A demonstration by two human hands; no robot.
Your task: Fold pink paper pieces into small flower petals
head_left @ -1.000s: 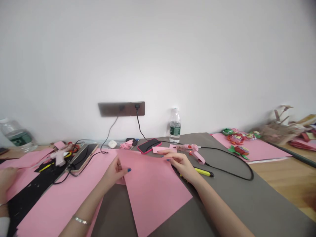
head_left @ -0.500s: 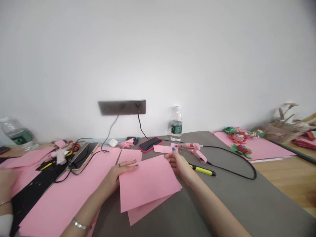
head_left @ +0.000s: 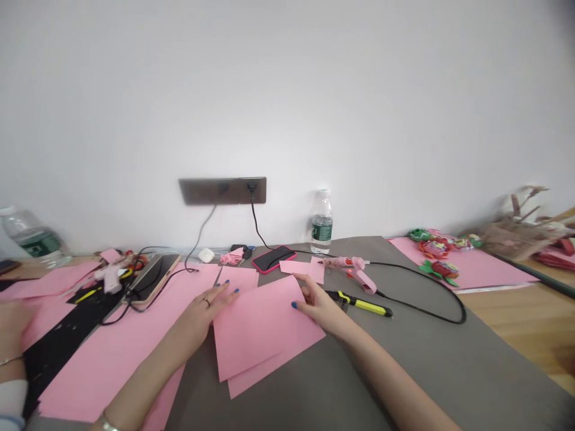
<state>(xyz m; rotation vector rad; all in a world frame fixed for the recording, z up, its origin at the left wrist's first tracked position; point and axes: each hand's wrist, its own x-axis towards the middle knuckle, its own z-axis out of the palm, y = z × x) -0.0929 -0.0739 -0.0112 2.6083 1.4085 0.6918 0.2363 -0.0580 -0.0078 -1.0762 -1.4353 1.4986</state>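
A folded pink paper sheet (head_left: 260, 335) lies on the grey mat (head_left: 404, 371) in front of me, its upper layer askew over the lower one. My left hand (head_left: 204, 311) rests flat at the sheet's left edge, fingers stretched out over the upper left corner. My right hand (head_left: 317, 305) presses on the sheet's upper right corner, thumb on top of the paper and fingers spread.
A pink glue gun (head_left: 354, 270) with black cord, a yellow craft knife (head_left: 366, 305), small pink scraps (head_left: 303, 269), a phone (head_left: 273, 259) and a water bottle (head_left: 321, 222) lie beyond. A large pink sheet (head_left: 108, 353) and tablet (head_left: 155, 278) lie left. Another person's hand (head_left: 11, 329) is at far left. Paper flowers (head_left: 438, 254) sit right.
The sheet, held up open a second ago, has been folded over and laid flat on the mat. Both hands have come down onto its top corners.
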